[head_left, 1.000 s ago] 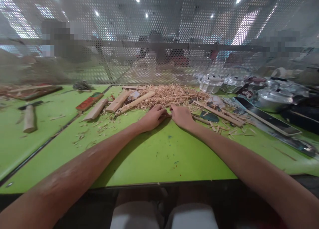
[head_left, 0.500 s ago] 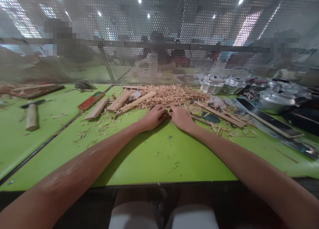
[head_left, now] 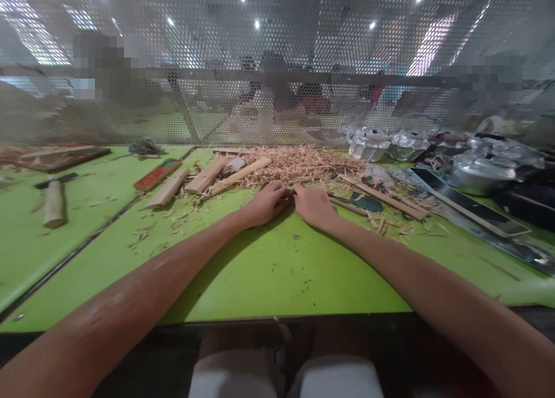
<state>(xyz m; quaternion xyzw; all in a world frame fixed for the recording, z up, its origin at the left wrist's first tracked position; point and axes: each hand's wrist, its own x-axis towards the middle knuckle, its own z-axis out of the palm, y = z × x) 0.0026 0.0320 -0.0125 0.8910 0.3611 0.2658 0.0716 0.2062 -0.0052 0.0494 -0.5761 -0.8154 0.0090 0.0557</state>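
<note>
Left hand (head_left: 267, 204), right hand (head_left: 314, 206) curled close together; grip hidden, can't tell if pinching. Shavings pile (head_left: 303, 164) just beyond, thin stick (head_left: 350, 207) beside right hand. Risk: sideways slip could knock stick; splinters could prick.

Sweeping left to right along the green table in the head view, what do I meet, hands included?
Wooden-handled tool → red-and-green block → wide pale board → left hand → right hand → dark green piece → long dark-topped slab.
</note>
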